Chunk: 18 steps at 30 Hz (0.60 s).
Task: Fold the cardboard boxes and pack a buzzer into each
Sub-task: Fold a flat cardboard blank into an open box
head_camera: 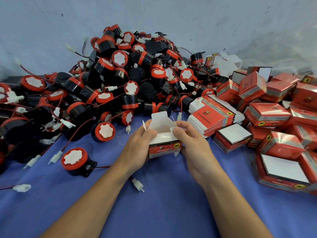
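A small red cardboard box (163, 148) with a white inside is held above the blue cloth, its top flaps standing open. My left hand (137, 146) grips its left side. On the right side my right hand (190, 140) pinches a white flap with its fingertips. I see no buzzer inside the box. One black and red buzzer (76, 161) with a white centre lies alone to the left of my left forearm. A stack of flat unfolded boxes (214, 117) rests just right of my hands.
A big heap of buzzers (120, 74) with red wires and white plugs fills the left and the back. Several folded red boxes (274, 117) are piled on the right. A loose white plug (138, 185) lies on the blue cloth (163, 203) between my forearms.
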Available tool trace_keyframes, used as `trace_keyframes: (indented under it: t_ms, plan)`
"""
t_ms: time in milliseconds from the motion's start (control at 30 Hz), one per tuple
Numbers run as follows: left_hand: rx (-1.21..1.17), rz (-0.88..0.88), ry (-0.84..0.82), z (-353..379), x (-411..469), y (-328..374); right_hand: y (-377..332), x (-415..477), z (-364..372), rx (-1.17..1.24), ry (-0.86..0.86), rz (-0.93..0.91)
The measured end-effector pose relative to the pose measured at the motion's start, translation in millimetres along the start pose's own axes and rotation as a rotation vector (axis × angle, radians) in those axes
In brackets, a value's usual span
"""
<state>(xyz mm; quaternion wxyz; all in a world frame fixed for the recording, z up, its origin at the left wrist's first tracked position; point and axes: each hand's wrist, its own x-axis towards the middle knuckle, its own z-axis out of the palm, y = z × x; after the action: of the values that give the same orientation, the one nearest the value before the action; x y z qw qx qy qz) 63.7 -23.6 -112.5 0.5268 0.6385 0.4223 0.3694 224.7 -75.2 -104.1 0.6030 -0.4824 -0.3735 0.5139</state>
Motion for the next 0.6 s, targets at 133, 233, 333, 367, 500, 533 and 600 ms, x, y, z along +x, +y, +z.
trace_keyframes:
  t_ms: [133,233,333,367,500,533,600]
  plan:
    - [0.015,-0.001,-0.044,2.8,-1.0,-0.3,-3.0,-1.0,-6.1,0.146,-0.068,0.062]
    - [-0.009,-0.002,0.019,2.7,0.5,0.9,-1.1,-0.6,-3.6,0.263,-0.067,0.101]
    - [-0.048,-0.003,0.042,2.0,0.7,0.5,-2.9,0.3,-2.6,0.236,-0.041,0.128]
    - [-0.051,-0.011,0.039,2.0,0.4,-0.1,-2.7,0.6,-3.3,0.194,-0.036,0.113]
    - [-0.055,-0.016,0.046,3.6,-0.3,0.7,-3.6,-2.2,-3.6,0.065,-0.008,0.053]
    - [-0.056,-0.008,0.043,4.5,-0.5,0.4,-4.6,-3.1,-3.1,0.039,0.017,0.046]
    - [-0.018,0.029,0.039,7.2,-2.2,1.3,-5.3,-2.9,-3.5,-0.010,0.087,0.021]
